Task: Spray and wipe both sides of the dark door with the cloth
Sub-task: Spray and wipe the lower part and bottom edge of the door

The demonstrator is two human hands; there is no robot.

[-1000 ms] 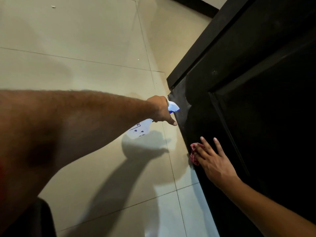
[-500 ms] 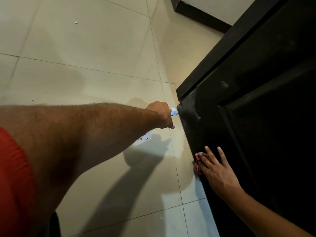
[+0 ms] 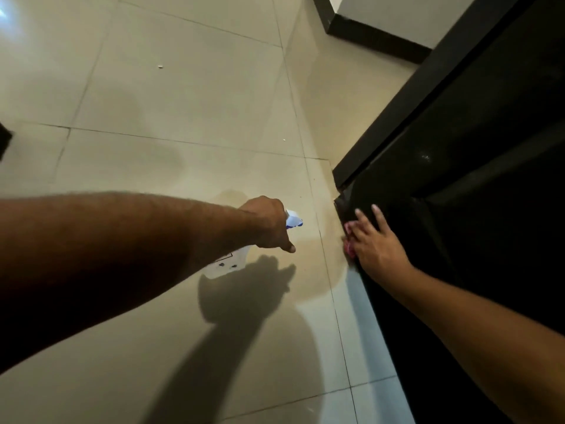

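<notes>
spray bottle (image 3: 227, 266) hangs in my left hand (image 3: 269, 223). its long axis slants from the white body at lower left up to the blue-and-white head at upper right, and the nozzle is aimed right, toward the bottom corner of the dark door (image 3: 458, 215). my fingers are curled round the neck, one digit poking out downward. i cannot tell how much liquid the bottle holds. it is near the door but apart from it.

my right hand (image 3: 376, 244) lies flat on the door's lower left edge. the fingers are straight and slightly spread, pressing a bunched red cloth (image 3: 348, 247) against the wood. only a bit of cloth shows past them.

the glossy door fills the right side, just beside a dark door frame (image 3: 394, 114). below is a beige tiled floor (image 3: 183, 111) with thin grout lines, a few white specks and my arm's shadow. dark skirting (image 3: 376, 33) runs under a pale wall (image 3: 397, 10) at the top.
</notes>
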